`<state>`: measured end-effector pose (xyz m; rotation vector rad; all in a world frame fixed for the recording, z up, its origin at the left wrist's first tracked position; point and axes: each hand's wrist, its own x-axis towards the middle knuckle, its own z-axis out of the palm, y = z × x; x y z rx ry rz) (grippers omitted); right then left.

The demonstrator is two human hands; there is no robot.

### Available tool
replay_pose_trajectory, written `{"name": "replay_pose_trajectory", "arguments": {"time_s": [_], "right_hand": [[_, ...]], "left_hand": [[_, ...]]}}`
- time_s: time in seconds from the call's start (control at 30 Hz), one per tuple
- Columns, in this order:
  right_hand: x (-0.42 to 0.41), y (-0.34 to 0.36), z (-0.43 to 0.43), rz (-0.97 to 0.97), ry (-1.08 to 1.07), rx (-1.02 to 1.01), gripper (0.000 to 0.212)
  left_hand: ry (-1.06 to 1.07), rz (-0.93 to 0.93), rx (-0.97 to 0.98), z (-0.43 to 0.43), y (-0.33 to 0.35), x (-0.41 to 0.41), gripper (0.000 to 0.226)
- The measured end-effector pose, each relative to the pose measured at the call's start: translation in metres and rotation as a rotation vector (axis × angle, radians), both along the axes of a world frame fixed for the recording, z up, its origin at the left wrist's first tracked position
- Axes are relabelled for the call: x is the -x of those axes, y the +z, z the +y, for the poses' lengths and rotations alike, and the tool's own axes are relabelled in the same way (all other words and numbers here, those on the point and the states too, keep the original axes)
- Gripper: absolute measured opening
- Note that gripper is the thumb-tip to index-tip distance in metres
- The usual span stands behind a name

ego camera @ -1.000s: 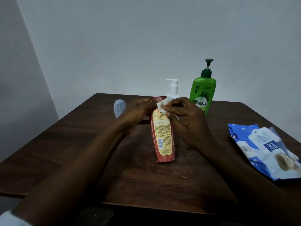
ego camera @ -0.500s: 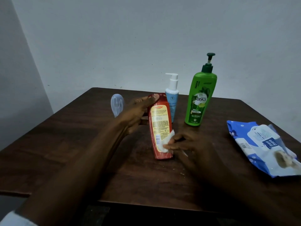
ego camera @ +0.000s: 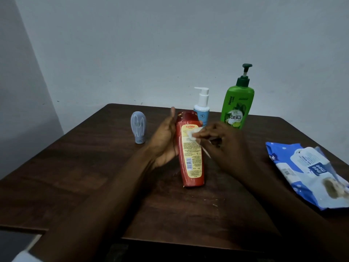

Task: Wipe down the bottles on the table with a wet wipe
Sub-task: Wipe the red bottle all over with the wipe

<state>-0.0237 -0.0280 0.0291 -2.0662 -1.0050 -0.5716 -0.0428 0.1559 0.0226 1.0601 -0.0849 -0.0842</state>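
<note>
The red bottle (ego camera: 190, 157) stands mid-counter (ego camera: 94, 176), its left side cupped by the left hand (ego camera: 164, 140), while the right hand (ego camera: 228, 146) pinches a wet wipe (ego camera: 194, 134) against its upper label; a blue pump bottle (ego camera: 203, 108) and a green pump bottle (ego camera: 237, 108) stand behind, a wipes pack (ego camera: 306, 173) lies right

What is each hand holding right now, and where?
Left hand grips the red Karthika bottle by its upper body; right hand pinches a bunched wet wipe against the top of the label.

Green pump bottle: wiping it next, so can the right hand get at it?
Probably yes: green pump bottle stands just beyond the right hand, nothing between; that hand holds the wet wipe.
</note>
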Motion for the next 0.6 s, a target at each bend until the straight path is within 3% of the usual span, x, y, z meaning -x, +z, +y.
{"name": "replay_pose_trajectory", "arguments": {"time_s": [0.3,0.6], "right_hand": [[-0.018,0.022,0.034,-0.183,-0.052,-0.19,0.016],[0.008,-0.009,0.023,-0.395,0.067,0.178,0.03]], "left_hand": [[-0.091,-0.026,0.215,0.005,-0.006,0.0,0.048],[-0.146,0.01,0.306,0.007,-0.005,0.005,0.056]]}}
